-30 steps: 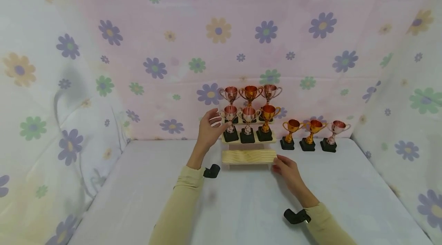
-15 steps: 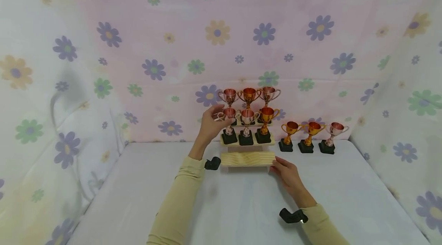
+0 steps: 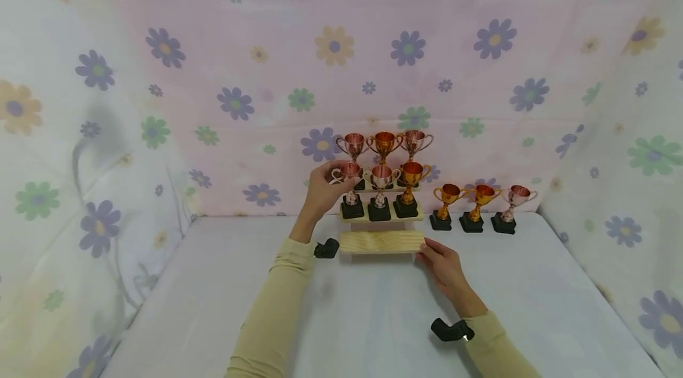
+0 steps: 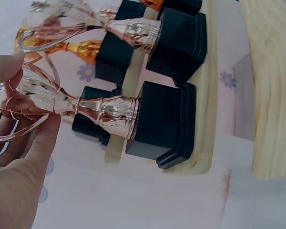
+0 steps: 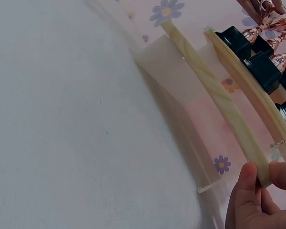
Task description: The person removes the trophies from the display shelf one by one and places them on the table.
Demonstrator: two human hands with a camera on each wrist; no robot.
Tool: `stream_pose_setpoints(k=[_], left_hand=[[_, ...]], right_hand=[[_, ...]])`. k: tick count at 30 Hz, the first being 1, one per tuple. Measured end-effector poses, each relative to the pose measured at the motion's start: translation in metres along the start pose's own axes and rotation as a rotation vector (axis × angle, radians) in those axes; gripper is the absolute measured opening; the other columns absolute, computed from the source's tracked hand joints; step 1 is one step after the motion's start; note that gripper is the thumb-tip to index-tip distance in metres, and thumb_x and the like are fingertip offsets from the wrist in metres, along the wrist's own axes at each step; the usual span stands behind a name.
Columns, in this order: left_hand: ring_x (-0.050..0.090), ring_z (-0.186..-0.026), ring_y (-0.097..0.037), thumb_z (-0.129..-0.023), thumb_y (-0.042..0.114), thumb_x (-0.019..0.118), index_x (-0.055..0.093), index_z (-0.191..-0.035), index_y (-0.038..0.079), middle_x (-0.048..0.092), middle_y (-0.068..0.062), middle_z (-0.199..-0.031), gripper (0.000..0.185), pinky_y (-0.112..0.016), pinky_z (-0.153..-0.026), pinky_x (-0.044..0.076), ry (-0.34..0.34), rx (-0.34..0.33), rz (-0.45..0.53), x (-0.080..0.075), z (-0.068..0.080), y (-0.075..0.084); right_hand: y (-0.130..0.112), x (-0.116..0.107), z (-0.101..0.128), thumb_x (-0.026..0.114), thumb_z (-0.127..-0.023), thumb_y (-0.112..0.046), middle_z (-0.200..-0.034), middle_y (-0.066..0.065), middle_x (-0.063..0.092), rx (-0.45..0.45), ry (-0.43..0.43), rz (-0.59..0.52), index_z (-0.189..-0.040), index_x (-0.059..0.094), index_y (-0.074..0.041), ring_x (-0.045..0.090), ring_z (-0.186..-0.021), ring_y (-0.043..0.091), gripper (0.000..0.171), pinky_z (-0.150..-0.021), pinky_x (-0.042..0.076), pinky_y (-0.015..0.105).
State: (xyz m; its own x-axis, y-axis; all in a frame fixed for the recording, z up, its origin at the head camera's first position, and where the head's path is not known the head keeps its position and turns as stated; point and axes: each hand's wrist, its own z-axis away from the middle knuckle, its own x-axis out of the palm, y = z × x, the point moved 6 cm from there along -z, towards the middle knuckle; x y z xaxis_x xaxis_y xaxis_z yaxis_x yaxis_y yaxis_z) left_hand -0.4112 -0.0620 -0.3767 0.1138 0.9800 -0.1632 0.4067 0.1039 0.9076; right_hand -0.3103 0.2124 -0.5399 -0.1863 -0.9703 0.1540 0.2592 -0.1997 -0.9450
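Rose trophy (image 3: pixel 349 179) on the middle step: left hand (image 3: pixel 320 194) pinches its cup; right hand (image 3: pixel 443 262) grips the wooden stand (image 3: pixel 381 242)

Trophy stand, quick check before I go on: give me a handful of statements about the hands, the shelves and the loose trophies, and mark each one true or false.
1. The left hand grips the rose trophy at the left end of the middle shelf. True.
2. The right hand rests flat on the table, away from the stand. False: its fingers pinch the right end of the lowest shelf.
3. Three trophies stand on the table right of the stand. True.
4. The lowest shelf carries three trophies. False: it is bare.
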Motion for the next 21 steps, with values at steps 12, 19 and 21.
stream_pose_setpoints(k=[12,19,21], left_hand=[[0.058,-0.088,-0.014,-0.084,0.002,0.082,0.068,-0.127,0.0,0.065,-0.015,-0.112,0.045,-0.016,-0.082,0.056,0.154,0.005,0.082,-0.042,0.037,-0.003],[0.062,-0.095,-0.01,-0.087,0.003,0.079,0.064,-0.133,0.002,0.06,-0.005,-0.11,0.049,-0.017,-0.095,0.054,0.221,-0.044,0.115,-0.069,0.048,-0.023],[0.062,-0.095,-0.009,-0.087,0.001,0.079,0.064,-0.134,0.001,0.06,-0.006,-0.11,0.049,-0.017,-0.095,0.054,0.233,-0.054,0.104,-0.073,0.048,-0.026]], right_hand=[[-0.001,-0.006,0.0,0.051,-0.107,-0.01,-0.155,0.024,0.039,0.003,0.012,0.005,-0.154,0.034,0.006,0.06,-0.11,0.007,0.052,-0.102,0.052,0.023],[0.0,-0.003,-0.001,0.051,-0.107,-0.008,-0.153,0.026,0.04,-0.017,0.014,0.013,-0.152,0.037,0.007,0.061,-0.108,0.008,0.05,-0.099,0.053,0.022],[0.0,-0.003,-0.001,0.052,-0.107,-0.009,-0.153,0.026,0.04,-0.01,0.016,0.023,-0.152,0.037,0.007,0.059,-0.115,0.014,0.05,-0.101,0.053,0.024]])
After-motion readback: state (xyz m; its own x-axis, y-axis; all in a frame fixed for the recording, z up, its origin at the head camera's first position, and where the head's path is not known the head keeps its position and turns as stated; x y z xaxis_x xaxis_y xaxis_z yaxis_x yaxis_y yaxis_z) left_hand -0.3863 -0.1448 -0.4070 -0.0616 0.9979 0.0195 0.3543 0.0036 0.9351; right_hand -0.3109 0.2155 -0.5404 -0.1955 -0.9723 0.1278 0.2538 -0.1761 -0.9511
